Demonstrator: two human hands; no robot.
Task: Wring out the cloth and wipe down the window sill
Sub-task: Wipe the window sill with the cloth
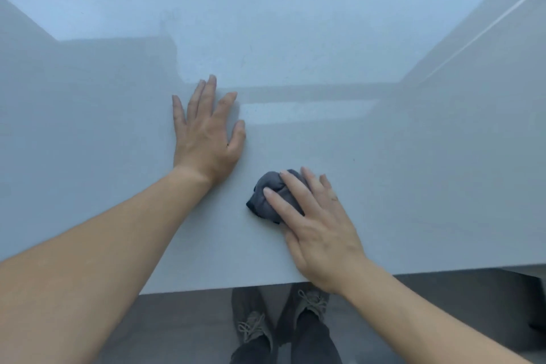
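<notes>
Your right hand [319, 227] lies over the bunched dark grey cloth [263, 198], fingers straight, pressing it onto the window sill [413, 171] near its front edge. Your left hand [206, 133] rests flat on the sill, farther in and to the left, fingers spread, holding nothing. Below the sill's edge, your shoes [251, 328] stand on the floor [472, 289].

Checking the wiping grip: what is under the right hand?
A bunched dark grey cloth, pressed onto the glossy pale window sill by the straight fingers of the right hand. How far the cloth reaches beneath the palm is covered.
</notes>
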